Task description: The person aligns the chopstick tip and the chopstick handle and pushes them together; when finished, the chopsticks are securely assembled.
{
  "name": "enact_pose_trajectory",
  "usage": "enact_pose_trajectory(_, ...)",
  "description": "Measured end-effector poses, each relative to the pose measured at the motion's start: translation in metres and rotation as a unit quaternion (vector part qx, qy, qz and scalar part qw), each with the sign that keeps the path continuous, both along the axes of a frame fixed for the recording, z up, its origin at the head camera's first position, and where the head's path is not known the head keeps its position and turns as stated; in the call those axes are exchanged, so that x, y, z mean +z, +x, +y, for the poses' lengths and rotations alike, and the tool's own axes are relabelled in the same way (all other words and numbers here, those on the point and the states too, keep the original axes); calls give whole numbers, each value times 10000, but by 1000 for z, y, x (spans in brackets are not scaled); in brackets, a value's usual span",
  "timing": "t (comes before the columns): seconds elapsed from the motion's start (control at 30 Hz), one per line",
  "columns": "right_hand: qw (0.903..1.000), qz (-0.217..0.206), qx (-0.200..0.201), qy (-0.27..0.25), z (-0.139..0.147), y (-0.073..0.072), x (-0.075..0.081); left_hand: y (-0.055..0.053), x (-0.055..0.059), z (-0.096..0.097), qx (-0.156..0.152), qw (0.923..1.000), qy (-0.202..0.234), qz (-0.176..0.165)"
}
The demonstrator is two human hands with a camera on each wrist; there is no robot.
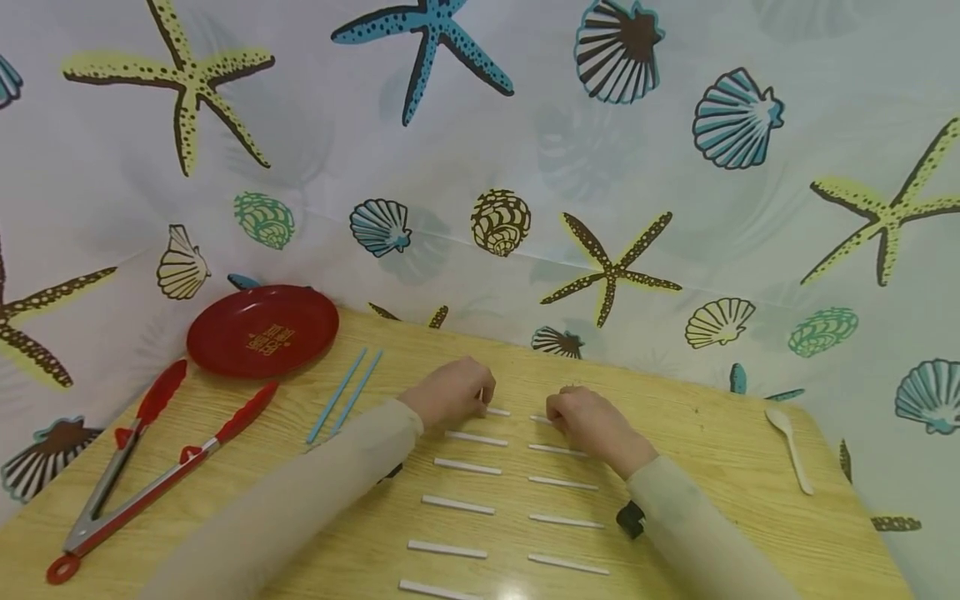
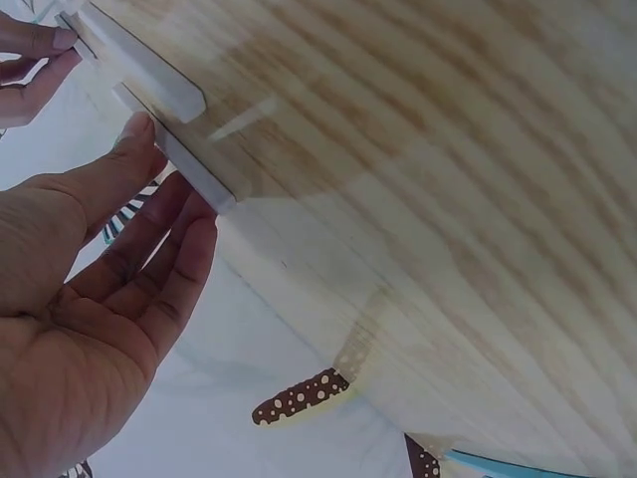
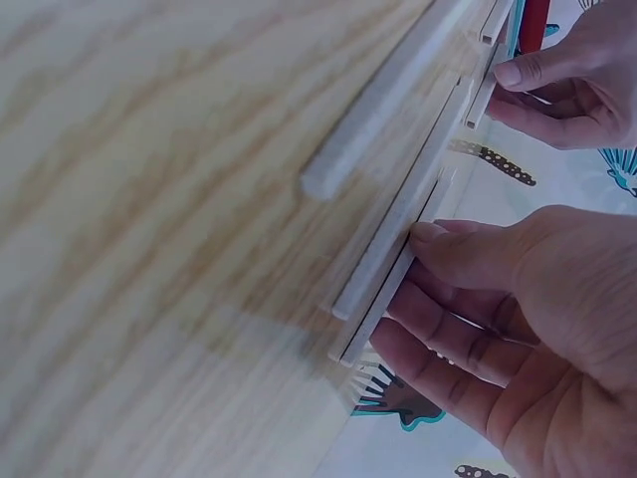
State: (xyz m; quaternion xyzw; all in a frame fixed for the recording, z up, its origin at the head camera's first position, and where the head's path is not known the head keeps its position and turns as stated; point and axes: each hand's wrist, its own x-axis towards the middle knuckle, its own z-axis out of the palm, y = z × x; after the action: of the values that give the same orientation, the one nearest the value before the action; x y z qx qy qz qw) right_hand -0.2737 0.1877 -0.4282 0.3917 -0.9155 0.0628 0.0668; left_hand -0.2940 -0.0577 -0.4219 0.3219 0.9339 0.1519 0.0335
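Observation:
Two columns of slim, straight-edged white sticks (image 1: 457,504) lie on the wooden table (image 1: 675,500). At the far end of the left column, my left hand (image 1: 453,392) pinches a white stick (image 2: 194,171) between thumb and fingers, close against the tabletop. My right hand (image 1: 600,425) likewise pinches the farthest white stick (image 3: 373,319) of the right column, its thumb on the near side and fingers behind. In the head view, both hands partly cover the sticks they hold. The nearest neighbouring stick (image 3: 403,209) runs alongside the right hand's stick.
Left of the columns lie two blue sticks (image 1: 337,396), a red plate (image 1: 217,333) and spread red-tipped tongs (image 1: 142,500). A white spoon (image 1: 789,450) rests near the right edge. Behind the table hangs a cloth (image 1: 450,158) printed with shells and starfish.

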Motion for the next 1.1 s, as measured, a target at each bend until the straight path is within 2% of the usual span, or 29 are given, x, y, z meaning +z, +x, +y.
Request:
enact_pose_trajectory(0.3,9999,59,128,-95,1,0,-3,4,-3,4,-28,10000,-63,-29)
enact_pose_trajectory(0.5,9997,142,198,-27,0,0,-3,9,-2,8,90,9996,-189,211)
enact_pose_trajectory(0.7,9996,130,141,212,-3,0,-1,9,-5,11,131,9971,-568,482)
enact_pose_trajectory(0.9,9983,246,-13,528,-6,3,1,9,1,18,75,9928,-1032,609)
enact_pose_trajectory(1.1,9948,458,-86,904,-8,5,2,14,3,22,111,9920,-1064,664)
